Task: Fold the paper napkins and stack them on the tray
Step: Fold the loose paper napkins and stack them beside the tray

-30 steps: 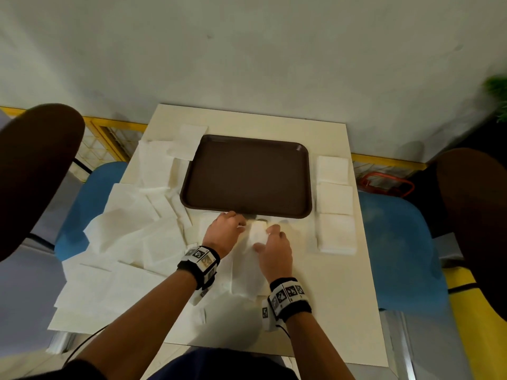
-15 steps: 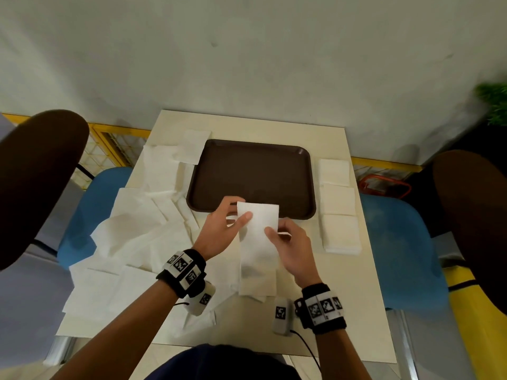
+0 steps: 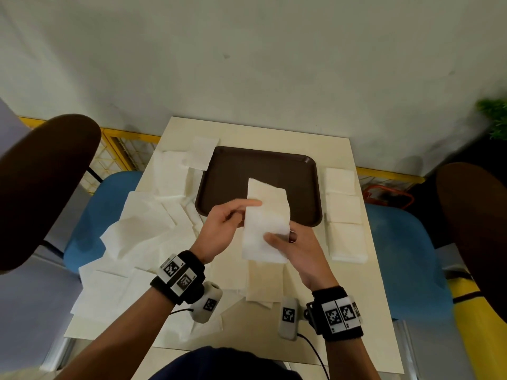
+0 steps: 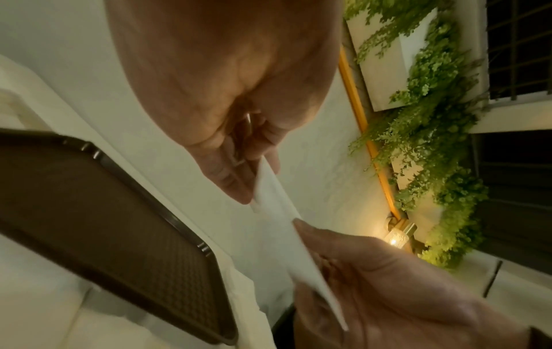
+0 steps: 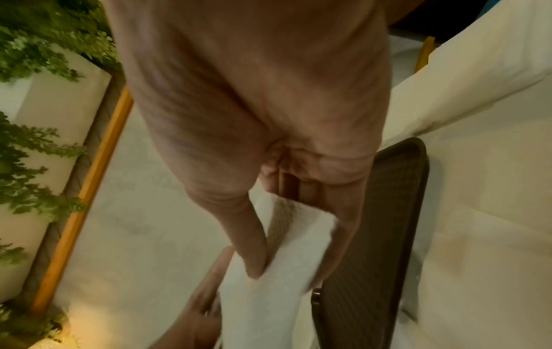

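Observation:
I hold a white napkin [image 3: 265, 223], folded into a long strip, upright in the air over the near edge of the dark brown tray [image 3: 263, 171]. My left hand [image 3: 230, 223] pinches its left edge between thumb and fingers. My right hand [image 3: 290, 242] pinches its lower right part, thumb on the front. The left wrist view shows the napkin [image 4: 286, 226] edge-on between both hands; the right wrist view shows my thumb pressed on the napkin [image 5: 278, 271]. Nothing lies on the tray.
Loose unfolded napkins [image 3: 142, 231] cover the table's left side and spread under my hands. Three folded napkin piles [image 3: 344, 215] line the tray's right. The small table [image 3: 370, 311] has blue chairs [image 3: 406, 259] on both sides and a wall behind.
Both hands lifted the napkin off the table and raised it upright over the tray's near edge. My right hand slid down to the strip's lower part.

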Demonstrator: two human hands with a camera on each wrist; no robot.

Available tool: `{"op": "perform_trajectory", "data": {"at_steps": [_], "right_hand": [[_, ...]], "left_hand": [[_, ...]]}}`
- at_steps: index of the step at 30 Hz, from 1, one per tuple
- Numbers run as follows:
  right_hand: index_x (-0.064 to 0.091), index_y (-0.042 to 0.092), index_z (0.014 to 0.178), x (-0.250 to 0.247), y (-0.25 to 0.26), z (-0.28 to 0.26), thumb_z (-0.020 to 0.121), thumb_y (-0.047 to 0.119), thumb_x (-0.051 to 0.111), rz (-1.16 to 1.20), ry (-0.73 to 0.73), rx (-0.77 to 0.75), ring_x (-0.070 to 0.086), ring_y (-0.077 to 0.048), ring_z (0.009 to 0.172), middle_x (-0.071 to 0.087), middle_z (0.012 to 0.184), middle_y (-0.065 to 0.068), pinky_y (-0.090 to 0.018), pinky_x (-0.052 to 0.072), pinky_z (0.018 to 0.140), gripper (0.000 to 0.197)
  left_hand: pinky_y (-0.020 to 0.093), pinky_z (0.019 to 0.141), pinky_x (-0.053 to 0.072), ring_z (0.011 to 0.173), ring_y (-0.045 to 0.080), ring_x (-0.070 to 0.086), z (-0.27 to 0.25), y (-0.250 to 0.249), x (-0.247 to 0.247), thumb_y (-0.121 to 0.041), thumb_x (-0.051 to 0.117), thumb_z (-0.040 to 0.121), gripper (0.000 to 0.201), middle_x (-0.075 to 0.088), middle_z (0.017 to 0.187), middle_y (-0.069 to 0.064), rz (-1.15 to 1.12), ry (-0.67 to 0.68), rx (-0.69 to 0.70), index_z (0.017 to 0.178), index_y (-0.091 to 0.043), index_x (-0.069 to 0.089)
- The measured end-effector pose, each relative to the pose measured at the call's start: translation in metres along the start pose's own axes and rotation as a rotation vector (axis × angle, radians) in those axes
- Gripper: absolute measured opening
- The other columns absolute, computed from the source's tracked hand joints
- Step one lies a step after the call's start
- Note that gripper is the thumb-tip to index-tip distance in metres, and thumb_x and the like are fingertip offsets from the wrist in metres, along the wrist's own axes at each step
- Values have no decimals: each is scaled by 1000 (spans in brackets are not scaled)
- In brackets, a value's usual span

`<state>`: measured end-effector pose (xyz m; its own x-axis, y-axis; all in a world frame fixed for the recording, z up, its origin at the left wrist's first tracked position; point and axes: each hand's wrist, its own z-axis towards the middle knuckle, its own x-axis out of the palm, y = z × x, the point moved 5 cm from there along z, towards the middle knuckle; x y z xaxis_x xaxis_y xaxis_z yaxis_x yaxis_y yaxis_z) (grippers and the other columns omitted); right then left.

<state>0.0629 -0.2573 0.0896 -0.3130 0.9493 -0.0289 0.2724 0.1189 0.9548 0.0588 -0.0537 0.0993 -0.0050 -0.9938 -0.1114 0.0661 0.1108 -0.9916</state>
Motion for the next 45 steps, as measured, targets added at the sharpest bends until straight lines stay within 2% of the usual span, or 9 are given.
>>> {"op": "perform_trajectory", "data": {"at_steps": [3, 7, 13, 18, 21, 23, 26, 37, 45], "right_hand": [[79, 19, 123, -1, 10, -6, 96, 23, 82, -18, 12, -10, 78, -20, 110, 81, 116, 0, -45, 64, 96, 28], [77, 16, 127, 2, 29, -9, 96, 19, 80, 75, 99, 40, 77, -21, 113, 81, 119, -3, -42, 63, 96, 31], [82, 16, 113, 0, 51, -2, 97, 18, 81, 49, -49, -113, 79, -28, 103, 82, 107, -7, -50, 64, 90, 16], [80, 23, 96, 7, 47, 8, 93, 32, 85, -151, -257, -229, 74, -12, 89, 78, 93, 6, -31, 60, 71, 11], [77, 10, 95, 13, 35, 12, 88, 51, 84, -175, -273, -225, 72, -32, 90, 75, 93, -10, -46, 59, 70, 42], [77, 7, 97, 14, 30, 13, 90, 47, 84, -131, -258, -210, 73, -35, 92, 76, 94, -13, -40, 56, 70, 42], [81, 17, 96, 14, 28, 11, 94, 34, 84, -57, -228, -129, 77, -25, 93, 80, 93, 0, -38, 59, 76, 17], [65, 5, 76, 7, 25, 11, 88, 42, 88, -162, -296, -140, 55, -13, 69, 66, 77, -12, -34, 41, 63, 44], [63, 5, 76, 4, 22, 10, 85, 50, 89, -198, -304, -173, 52, -20, 67, 63, 77, -16, -37, 42, 63, 53]], "left_hand": [[37, 107, 56, 119, 18, 67, -1, -3, -9, 11, 60, 96, 58, 65, 127, -2, 266, 20, 93, 140, -25, 68], [27, 116, 43, 137, 10, 42, 1, 2, -11, -21, 88, 87, 64, 37, 142, -6, 503, 14, 141, 142, -42, 64], [51, 98, 59, 115, 22, 73, 3, 5, -3, -7, 60, 106, 28, 76, 124, -3, 272, 110, 6, 126, -19, 77], [50, 106, 57, 124, 28, 71, -12, -7, 13, -9, 43, 114, 35, 75, 131, 8, -220, 177, -300, 141, -13, 65], [55, 107, 55, 128, 35, 67, -12, -8, 13, -14, 40, 115, 35, 73, 133, 15, -392, 134, -374, 136, -9, 67], [53, 103, 58, 127, 37, 67, -12, -8, 11, -15, 40, 115, 36, 72, 133, 18, -473, 90, -415, 133, -7, 69], [49, 96, 62, 116, 36, 70, -11, -11, 8, -13, 40, 113, 37, 71, 131, 24, -483, 102, -428, 132, -3, 70], [41, 79, 64, 94, 34, 75, -11, -16, 4, -11, 34, 111, 44, 76, 110, 19, -401, 104, -450, 120, -7, 77], [50, 101, 59, 118, 33, 72, -8, -11, 12, -64, 25, 110, 71, 75, 126, 14, -344, 134, -473, 133, -16, 71]]}}
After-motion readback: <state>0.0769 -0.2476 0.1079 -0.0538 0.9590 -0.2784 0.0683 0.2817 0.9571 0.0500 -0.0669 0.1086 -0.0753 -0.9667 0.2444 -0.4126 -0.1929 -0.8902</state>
